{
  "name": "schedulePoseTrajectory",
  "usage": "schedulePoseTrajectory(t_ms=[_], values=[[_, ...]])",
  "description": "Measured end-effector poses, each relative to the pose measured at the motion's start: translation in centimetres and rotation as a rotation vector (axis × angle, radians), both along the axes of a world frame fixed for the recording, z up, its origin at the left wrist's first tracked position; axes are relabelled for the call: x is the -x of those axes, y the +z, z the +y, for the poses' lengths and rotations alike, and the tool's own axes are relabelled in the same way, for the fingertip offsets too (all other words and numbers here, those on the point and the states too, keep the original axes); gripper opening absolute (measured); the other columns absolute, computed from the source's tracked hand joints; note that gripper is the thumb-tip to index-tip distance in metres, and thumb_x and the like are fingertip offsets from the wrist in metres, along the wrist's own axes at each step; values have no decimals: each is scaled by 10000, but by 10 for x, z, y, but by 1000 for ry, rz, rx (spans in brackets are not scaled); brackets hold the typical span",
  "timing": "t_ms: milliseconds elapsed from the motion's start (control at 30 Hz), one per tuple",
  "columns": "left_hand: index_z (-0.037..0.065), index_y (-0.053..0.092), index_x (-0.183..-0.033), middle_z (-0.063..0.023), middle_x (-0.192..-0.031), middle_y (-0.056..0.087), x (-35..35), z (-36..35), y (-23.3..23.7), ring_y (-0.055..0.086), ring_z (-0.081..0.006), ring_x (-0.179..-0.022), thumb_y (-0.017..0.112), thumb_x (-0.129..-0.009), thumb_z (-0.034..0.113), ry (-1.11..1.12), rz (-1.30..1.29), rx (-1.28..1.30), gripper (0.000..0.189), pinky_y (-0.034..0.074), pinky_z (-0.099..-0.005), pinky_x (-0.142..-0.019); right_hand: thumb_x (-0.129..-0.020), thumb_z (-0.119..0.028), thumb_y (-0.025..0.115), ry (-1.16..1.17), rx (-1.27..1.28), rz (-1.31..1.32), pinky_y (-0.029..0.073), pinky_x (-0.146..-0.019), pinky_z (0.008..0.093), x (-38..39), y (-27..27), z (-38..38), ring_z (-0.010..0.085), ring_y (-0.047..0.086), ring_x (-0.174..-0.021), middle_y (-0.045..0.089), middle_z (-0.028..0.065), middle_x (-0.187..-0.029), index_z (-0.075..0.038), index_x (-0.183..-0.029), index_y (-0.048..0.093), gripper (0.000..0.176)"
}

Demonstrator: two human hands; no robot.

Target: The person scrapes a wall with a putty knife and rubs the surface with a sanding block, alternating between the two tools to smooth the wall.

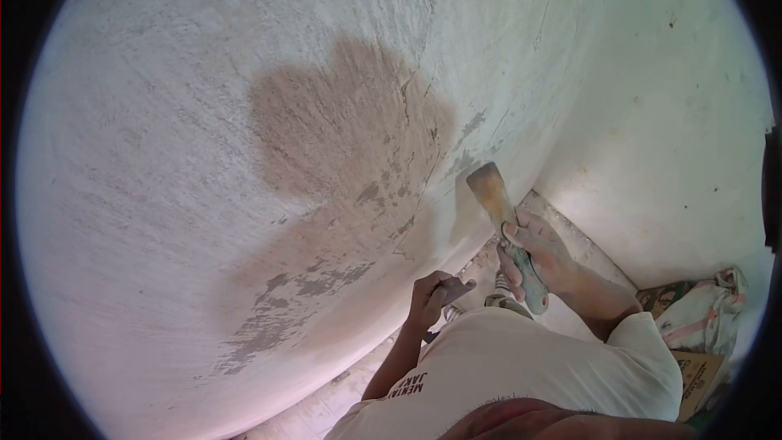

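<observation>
My right hand [542, 248] is wrapped round a putty knife [489, 189], thumb resting near the base of its blade. The blade is worn and yellowish-brown, pointing up toward the wall, and the green-grey handle [533, 287] slants down past my palm. Lower and to the left, my left hand [427, 301] is closed on a dark, flat tool [459, 290]; its grey end sticks out to the right, and the fingers hide its middle. Before me, the whitish plastered wall [163, 114] has scraped grey patches [314, 283] and thin cracks.
A shadow falls across the middle of the wall. A second, smoother wall [668, 130] meets it at a corner on the right. At lower right lie a white plastic sack [707, 314] and a cardboard box [699, 375]. Below runs a pale tiled floor [305, 411].
</observation>
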State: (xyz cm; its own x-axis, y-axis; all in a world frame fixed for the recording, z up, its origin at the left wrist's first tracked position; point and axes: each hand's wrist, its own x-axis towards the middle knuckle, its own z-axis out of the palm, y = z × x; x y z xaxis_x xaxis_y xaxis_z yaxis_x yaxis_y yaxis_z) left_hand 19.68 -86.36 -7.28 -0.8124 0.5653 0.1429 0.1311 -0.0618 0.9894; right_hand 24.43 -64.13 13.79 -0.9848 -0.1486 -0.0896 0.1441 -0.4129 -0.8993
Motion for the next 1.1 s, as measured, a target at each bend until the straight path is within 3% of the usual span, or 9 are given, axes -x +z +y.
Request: schedulePoseTrajectory(t_ms=[67,167,467,567,1100], values=[[-48,600,-927,-99,-763,628,-1,-4,-4,581,-151,-696,439,-748,6,-11,-20,32,247,472,-280,-685,-1011,-354,442,-6,-9,20,419,-331,248,3,3,-1,155,520,-350,538,68,-540,-39,-984,438,316],[-32,601,-911,-46,-769,612,-2,0,7,539,-102,-684,429,-741,3,-14,36,6,245,445,-260,-644,-1009,-358,445,-47,-28,53,415,-327,246,13,17,-1,154,517,-343,544,73,-540,-36,-985,445,323],[-27,598,-898,-44,-762,610,-1,-6,5,541,-99,-690,431,-742,8,8,17,74,232,446,-255,-658,-1012,-341,441,-19,-39,-13,420,-332,245,6,5,0,156,525,-348,553,74,-538,-31,-1000,451,311],[-45,595,-924,-111,-735,610,-1,-4,-1,571,-165,-668,459,-737,12,35,1,33,238,460,-287,-657,-1015,-331,435,-45,-39,5,424,-332,248,1,8,5,155,524,-348,554,73,-542,-27,-998,451,305],[-47,616,-928,-125,-790,652,-2,-1,-4,598,-172,-715,455,-744,-3,35,26,23,248,466,-294,-690,-1014,-356,439,-46,-86,78,425,-338,244,8,21,-1,148,525,-347,546,63,-519,-21,-978,446,337]])
